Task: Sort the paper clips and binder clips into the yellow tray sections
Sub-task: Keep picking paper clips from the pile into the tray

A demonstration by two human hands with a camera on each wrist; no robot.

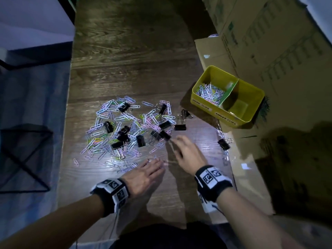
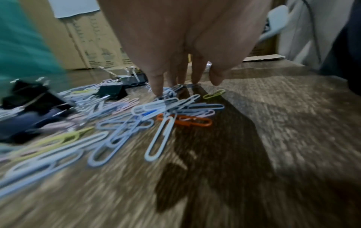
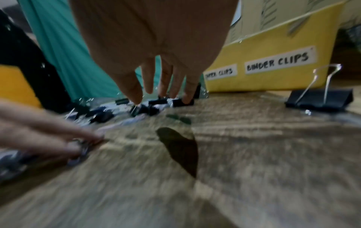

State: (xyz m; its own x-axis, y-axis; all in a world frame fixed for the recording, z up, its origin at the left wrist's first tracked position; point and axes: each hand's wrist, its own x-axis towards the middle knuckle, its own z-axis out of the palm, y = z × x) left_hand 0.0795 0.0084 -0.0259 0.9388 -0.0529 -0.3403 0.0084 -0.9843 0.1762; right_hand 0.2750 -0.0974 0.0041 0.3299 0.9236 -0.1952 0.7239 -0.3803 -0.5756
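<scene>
A heap of paper clips (image 1: pixel 210 92) is already held in the yellow tray (image 1: pixel 201 103) at 2 o'clock; its binder section looks nearly bare. Most clips — black binder clips (image 1: pixel 142 140) included — remain on the dim wood tabletop (image 1: pixel 125 51), cardboard boxes (image 1: pixel 269 42) alongside. Left hand (image 1: pixel 145 175) and right hand (image 1: pixel 188 155): fingers spread, nothing gripped.

Surface: a dark wood-grain floor (image 1: pixel 136 56) is seen, lit brightly near the middle.
Loose pile: coloured paper clips (image 1: pixel 115 121) are scattered on it, mixed with black binder clips (image 1: pixel 141 140).
Stray piece: one binder clip (image 1: pixel 223 143) is set apart to the right.
Right edge: flattened cardboard (image 1: pixel 251 169) is laid there, with the yellow tray (image 1: pixel 203 103) resting on it.
</scene>
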